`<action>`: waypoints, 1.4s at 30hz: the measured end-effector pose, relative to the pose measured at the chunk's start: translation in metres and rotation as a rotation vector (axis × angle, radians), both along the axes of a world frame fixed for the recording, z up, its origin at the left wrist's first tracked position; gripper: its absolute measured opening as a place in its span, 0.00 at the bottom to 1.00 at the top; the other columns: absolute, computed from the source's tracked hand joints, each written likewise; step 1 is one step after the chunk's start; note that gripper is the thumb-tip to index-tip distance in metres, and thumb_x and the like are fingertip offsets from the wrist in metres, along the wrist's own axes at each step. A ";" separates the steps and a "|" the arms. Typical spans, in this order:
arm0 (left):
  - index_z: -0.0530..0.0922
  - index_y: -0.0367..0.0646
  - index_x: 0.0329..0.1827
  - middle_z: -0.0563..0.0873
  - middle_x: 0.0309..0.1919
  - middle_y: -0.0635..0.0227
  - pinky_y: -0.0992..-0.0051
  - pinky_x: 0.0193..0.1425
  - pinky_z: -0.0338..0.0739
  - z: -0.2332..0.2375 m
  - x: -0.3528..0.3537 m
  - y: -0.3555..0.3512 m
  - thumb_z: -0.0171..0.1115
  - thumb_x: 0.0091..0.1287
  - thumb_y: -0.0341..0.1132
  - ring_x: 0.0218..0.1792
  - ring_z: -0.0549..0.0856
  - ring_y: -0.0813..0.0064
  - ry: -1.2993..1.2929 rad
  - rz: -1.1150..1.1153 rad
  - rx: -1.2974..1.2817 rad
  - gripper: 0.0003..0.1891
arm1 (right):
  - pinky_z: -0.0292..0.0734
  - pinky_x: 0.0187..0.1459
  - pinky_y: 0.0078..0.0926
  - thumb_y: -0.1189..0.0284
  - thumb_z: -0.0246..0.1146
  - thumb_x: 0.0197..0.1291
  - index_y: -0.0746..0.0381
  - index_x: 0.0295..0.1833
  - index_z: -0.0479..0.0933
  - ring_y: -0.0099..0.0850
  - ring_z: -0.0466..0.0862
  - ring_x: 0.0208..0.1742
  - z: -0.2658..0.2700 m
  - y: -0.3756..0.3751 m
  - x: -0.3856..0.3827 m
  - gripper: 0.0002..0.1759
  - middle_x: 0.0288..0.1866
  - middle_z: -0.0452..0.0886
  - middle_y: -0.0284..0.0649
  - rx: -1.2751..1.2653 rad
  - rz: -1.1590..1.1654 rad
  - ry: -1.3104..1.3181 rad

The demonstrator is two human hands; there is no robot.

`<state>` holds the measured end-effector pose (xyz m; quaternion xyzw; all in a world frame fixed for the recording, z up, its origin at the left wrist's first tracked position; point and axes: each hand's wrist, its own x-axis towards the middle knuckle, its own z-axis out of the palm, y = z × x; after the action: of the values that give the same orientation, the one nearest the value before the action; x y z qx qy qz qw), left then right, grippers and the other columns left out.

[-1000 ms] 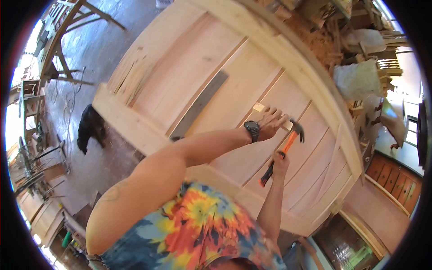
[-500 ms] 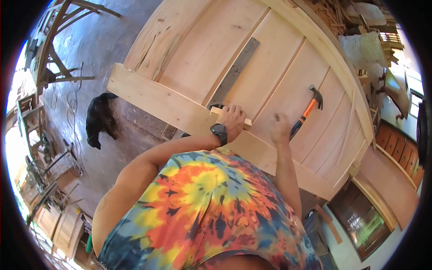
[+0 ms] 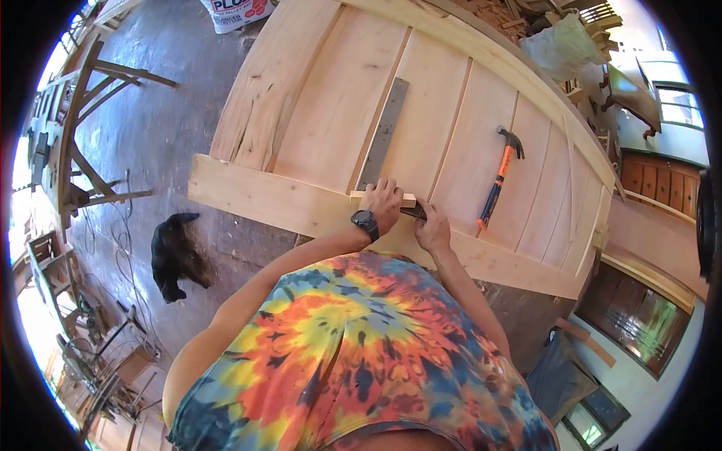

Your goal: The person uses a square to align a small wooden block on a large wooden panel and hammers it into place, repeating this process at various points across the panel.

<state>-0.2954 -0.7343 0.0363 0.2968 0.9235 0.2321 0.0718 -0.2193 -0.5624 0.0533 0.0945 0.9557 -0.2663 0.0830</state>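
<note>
The left hand point(image 3: 383, 204), curled over a small wood block point(image 3: 408, 201), is now at the near edge of a large wooden panel point(image 3: 301, 177); a second ago it held the block farther out. The right hand point(image 3: 434, 229), which gripped the hammer point(image 3: 502, 177) then, now pinches a dark object point(image 3: 416, 211) at the block's right end. The hammer lies toward the panel's right edge, head pointing away. A gray strip point(image 3: 387, 128) extends from beside the left hand toward the far edge.
</note>
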 end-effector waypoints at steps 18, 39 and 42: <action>0.84 0.41 0.41 0.82 0.45 0.59 0.59 0.52 0.75 0.004 0.006 -0.001 0.58 0.65 0.35 0.53 0.80 0.58 0.042 -0.093 -0.068 0.10 | 0.80 0.54 0.47 0.77 0.63 0.57 0.55 0.64 0.79 0.53 0.83 0.51 -0.007 0.000 0.002 0.27 0.48 0.82 0.53 0.048 -0.004 -0.053; 0.78 0.44 0.38 0.85 0.33 0.59 0.54 0.43 0.80 -0.012 -0.026 0.031 0.57 0.61 0.27 0.37 0.86 0.52 0.069 -0.309 0.026 0.04 | 0.79 0.52 0.46 0.75 0.63 0.57 0.63 0.42 0.79 0.48 0.82 0.52 -0.022 0.039 -0.024 0.08 0.43 0.82 0.47 0.197 0.165 0.072; 0.78 0.44 0.38 0.84 0.33 0.60 0.56 0.43 0.80 -0.015 -0.012 0.070 0.57 0.61 0.28 0.38 0.86 0.55 0.098 -0.333 0.062 0.05 | 0.78 0.52 0.45 0.75 0.61 0.59 0.63 0.43 0.81 0.46 0.82 0.52 -0.027 0.084 -0.002 0.07 0.44 0.83 0.46 0.166 0.177 0.166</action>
<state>-0.3071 -0.6642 0.0211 0.4585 0.8565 0.2307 0.0549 -0.2212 -0.4785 0.0265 -0.0060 0.9826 -0.1848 0.0188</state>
